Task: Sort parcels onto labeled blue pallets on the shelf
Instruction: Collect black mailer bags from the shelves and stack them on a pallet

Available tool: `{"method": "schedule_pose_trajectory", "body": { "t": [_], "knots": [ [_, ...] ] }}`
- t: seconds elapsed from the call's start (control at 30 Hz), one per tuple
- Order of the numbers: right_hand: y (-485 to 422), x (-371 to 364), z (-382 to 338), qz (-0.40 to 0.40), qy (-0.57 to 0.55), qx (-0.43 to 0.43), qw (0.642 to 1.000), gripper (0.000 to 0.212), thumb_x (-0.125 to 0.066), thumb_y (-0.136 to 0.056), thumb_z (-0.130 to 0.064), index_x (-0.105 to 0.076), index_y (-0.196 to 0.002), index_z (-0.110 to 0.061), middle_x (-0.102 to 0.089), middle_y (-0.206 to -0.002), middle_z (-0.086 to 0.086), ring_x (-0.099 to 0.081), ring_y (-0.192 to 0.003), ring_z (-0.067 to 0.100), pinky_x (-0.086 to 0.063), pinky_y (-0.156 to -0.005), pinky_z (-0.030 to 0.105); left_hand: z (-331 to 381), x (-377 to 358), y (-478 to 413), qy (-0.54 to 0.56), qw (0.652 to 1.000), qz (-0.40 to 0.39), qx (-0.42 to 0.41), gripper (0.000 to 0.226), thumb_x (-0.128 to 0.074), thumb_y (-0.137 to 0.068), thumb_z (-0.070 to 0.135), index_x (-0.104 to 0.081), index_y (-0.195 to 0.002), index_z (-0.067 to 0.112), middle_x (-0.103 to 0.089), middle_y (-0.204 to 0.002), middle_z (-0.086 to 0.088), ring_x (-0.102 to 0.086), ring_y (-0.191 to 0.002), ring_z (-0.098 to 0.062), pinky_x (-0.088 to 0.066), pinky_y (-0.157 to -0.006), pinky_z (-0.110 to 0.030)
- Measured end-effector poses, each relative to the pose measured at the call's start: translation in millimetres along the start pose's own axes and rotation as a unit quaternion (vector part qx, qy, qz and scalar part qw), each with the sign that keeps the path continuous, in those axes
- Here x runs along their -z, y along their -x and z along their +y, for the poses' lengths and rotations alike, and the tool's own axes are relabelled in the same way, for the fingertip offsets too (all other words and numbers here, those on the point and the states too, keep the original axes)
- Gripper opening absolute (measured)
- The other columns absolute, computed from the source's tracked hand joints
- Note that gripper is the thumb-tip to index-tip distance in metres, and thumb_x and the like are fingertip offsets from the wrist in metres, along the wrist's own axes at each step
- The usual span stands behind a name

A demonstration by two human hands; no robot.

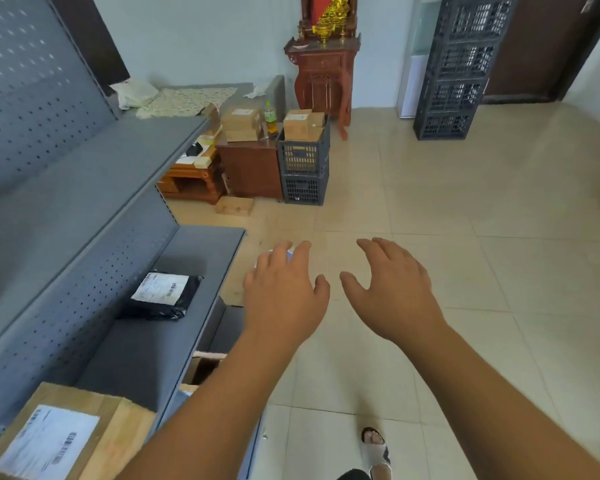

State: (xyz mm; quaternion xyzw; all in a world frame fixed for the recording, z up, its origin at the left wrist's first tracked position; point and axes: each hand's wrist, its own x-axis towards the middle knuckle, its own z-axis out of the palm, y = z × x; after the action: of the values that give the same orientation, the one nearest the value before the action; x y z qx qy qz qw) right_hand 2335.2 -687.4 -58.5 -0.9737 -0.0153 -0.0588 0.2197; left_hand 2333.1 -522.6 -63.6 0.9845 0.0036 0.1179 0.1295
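A black parcel [161, 295] with a white label lies on the grey shelf [187, 258], a cardboard parcel [66, 434] nearer you. Your left hand [284, 289] and right hand [392, 285] hover spread wide, empty, over the floor.

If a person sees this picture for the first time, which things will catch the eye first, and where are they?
First come the two bare hands, left hand and right hand, held out open and empty over the tiled floor in the middle. Next, on the grey shelf at the left, lie a black parcel with a white label and, nearer, a cardboard box. Far back stands a red wooden altar cabinet.
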Motion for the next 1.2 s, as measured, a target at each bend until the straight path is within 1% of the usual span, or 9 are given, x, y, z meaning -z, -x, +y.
{"method": "schedule_pose_trajectory", "body": {
  "t": [0.17,0.3,0.4,0.5,0.73,0.9,1.0,1.07,1.2],
  "knots": [
    [-93.2,-1.3,11.2,-0.024,-0.017,0.057,0.998,0.065,-0.052,-0.094,-0.055,-0.041,-0.153,-0.027,-0.04,-0.159,-0.001,-0.032,-0.148,0.021,-0.024,-0.119,0.043,10.7,-17.3,-69.4,-0.011,0.998,0.003,0.057,0.053,-0.054,-0.091,0.041,-0.048,-0.142,0.03,-0.049,-0.148,0.001,-0.05,-0.126,-0.025,-0.042,-0.095,-0.042],
    [-164.4,-2.1,6.3,-0.047,-0.032,0.12,0.991,0.064,-0.054,-0.094,-0.054,-0.044,-0.15,-0.025,-0.046,-0.154,-0.002,-0.039,-0.142,0.022,-0.031,-0.115,0.042,13.0,-24.9,-117.7,-0.028,0.994,0.012,0.109,0.055,-0.056,-0.092,0.042,-0.047,-0.146,0.03,-0.048,-0.15,0.0,-0.049,-0.13,-0.027,-0.042,-0.099,-0.045],
    [-201.6,-12.1,-6.4,-0.066,-0.05,0.152,0.985,0.062,-0.056,-0.093,-0.051,-0.048,-0.147,-0.023,-0.051,-0.149,-0.002,-0.044,-0.137,0.024,-0.034,-0.111,0.04,2.3,-31.0,-138.0,-0.047,0.987,0.003,0.156,0.055,-0.052,-0.094,0.042,-0.044,-0.148,0.032,-0.047,-0.151,0.001,-0.048,-0.131,-0.025,-0.041,-0.097,-0.043],
    [-227.2,-31.3,-26.1,-0.102,-0.069,0.184,0.975,0.062,-0.057,-0.092,-0.05,-0.049,-0.147,-0.023,-0.052,-0.148,-0.001,-0.044,-0.136,0.025,-0.035,-0.109,0.042,-19.4,-35.9,-148.6,-0.059,0.978,-0.001,0.201,0.053,-0.049,-0.095,0.042,-0.044,-0.148,0.032,-0.048,-0.148,0.004,-0.048,-0.128,-0.023,-0.041,-0.095,-0.04],
    [-273.2,-93.8,-91.5,-0.177,-0.084,0.235,0.952,0.06,-0.057,-0.095,-0.048,-0.047,-0.149,-0.022,-0.049,-0.151,0.002,-0.041,-0.138,0.028,-0.037,-0.109,0.043,-93.1,-41.1,-170.2,-0.065,0.955,-0.006,0.29,0.047,-0.038,-0.104,0.039,-0.04,-0.15,0.031,-0.043,-0.152,0.003,-0.044,-0.133,-0.024,-0.04,-0.102,-0.042],
    [-298.2,-129.5,-131.4,-0.211,-0.095,0.251,0.94,0.057,-0.06,-0.095,-0.041,-0.048,-0.147,-0.02,-0.054,-0.144,0.005,-0.046,-0.131,0.028,-0.036,-0.096,0.033,-139.4,-46.7,-183.0,-0.051,0.94,-0.008,0.337,0.045,-0.032,-0.107,0.037,-0.036,-0.152,0.031,-0.038,-0.154,0.005,-0.04,-0.136,-0.023,-0.037,-0.104,-0.043],
    [-313.4,-150.1,-152.3,-0.25,-0.096,0.269,0.925,0.059,-0.058,-0.096,-0.04,-0.046,-0.15,-0.018,-0.051,-0.146,0.007,-0.044,-0.131,0.029,-0.04,-0.105,0.04,-158.5,-51.8,-188.6,-0.044,0.929,-0.003,0.366,0.044,-0.031,-0.108,0.037,-0.037,-0.151,0.031,-0.038,-0.154,0.006,-0.041,-0.136,-0.022,-0.037,-0.104,-0.043],
    [-321.5,-164.6,-166.6,-0.271,-0.096,0.281,0.916,0.057,-0.056,-0.096,-0.04,-0.046,-0.149,-0.022,-0.051,-0.145,0.005,-0.044,-0.13,0.028,-0.042,-0.106,0.045,-168.2,-55.8,-190.6,-0.044,0.921,0.0,0.388,0.044,-0.033,-0.107,0.037,-0.039,-0.15,0.031,-0.039,-0.154,0.006,-0.042,-0.136,-0.023,-0.038,-0.103,-0.043],
    [-341.1,-196.5,-196.2,-0.303,-0.08,0.321,0.894,0.058,-0.055,-0.098,-0.039,-0.043,-0.151,-0.019,-0.048,-0.151,0.007,-0.041,-0.137,0.029,-0.036,-0.112,0.045,-189.4,-65.0,-197.2,-0.04,0.892,-0.001,0.45,0.043,-0.036,-0.105,0.039,-0.041,-0.147,0.031,-0.042,-0.152,0.004,-0.044,-0.133,-0.026,-0.04,-0.102,-0.045]
  ]
}}
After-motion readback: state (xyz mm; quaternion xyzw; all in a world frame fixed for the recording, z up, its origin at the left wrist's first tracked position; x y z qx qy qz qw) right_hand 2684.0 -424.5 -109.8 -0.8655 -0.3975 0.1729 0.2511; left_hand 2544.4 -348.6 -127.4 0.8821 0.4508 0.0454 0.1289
